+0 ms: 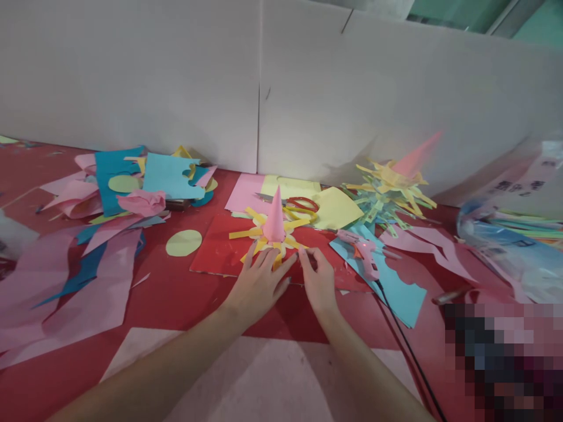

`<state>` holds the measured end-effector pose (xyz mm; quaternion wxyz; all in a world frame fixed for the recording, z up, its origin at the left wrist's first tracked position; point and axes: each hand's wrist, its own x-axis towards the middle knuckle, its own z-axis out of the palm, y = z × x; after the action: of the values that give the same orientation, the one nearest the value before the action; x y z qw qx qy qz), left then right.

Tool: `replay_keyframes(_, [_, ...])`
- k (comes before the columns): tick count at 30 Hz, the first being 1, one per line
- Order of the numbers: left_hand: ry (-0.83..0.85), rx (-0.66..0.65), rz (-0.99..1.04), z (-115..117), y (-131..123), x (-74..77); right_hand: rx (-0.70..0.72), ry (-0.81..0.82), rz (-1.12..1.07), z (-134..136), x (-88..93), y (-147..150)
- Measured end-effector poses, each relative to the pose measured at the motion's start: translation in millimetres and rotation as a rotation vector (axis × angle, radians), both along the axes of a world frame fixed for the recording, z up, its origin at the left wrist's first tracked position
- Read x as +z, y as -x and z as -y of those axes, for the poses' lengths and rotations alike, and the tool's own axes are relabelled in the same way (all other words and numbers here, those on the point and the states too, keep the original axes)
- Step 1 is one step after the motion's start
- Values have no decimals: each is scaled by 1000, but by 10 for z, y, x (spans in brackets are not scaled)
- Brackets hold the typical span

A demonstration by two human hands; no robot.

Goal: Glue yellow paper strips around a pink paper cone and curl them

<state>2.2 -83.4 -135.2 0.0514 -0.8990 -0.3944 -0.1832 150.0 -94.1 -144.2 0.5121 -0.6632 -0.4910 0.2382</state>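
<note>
**Flimsy paper star, handle by the base**

Your left hand (259, 284) lies flat and open on the yellow strips (264, 234) in front of the pink paper cone (275, 220). Your right hand (319, 280), just right of the cone, pinches one strip end, fingertips closed. It looks light, floppy and easily creased: press near the cone's base, not the strip tips. The scissors (301, 206) behind the cone are half covered; the glue gun (365, 255), right of it, is blurred.

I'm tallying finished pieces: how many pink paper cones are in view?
2. One pink cone stands on yellow strips just beyond the left hand and right hand. A second, blurred cone tops the strip pile by the wall. The paper heaps may hide others.
</note>
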Motion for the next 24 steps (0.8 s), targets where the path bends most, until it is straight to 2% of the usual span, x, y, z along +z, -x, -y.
replay_keyframes(12, [41, -123, 26, -65, 84, 78, 153, -23, -101, -33, 41, -93])
replay_keyframes(24, [52, -242, 98, -155, 150, 45, 370, 20, -152, -59, 54, -234])
